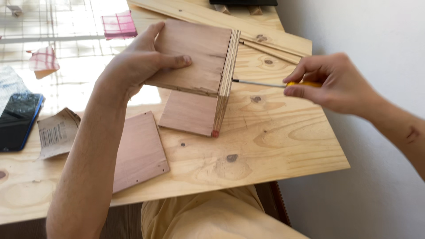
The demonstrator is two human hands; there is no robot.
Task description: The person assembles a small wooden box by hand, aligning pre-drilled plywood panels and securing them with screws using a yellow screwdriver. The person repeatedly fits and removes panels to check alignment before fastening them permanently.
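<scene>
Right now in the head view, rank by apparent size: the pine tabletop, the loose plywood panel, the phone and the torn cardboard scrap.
1. Pine tabletop, largest by far.
2. Loose plywood panel, partly hidden by the left forearm.
3. Phone and torn cardboard scrap: these look alike, and the frame edge cuts off the phone, so I won't rank them.

A pale pine tabletop (283, 146) with dark knots fills the scene, its right edge running just beside a plain white wall (363, 26). Strong light washes out the table's far-left corner. Beneath its near edge, a dark wooden frame (276, 203) shows.
</scene>
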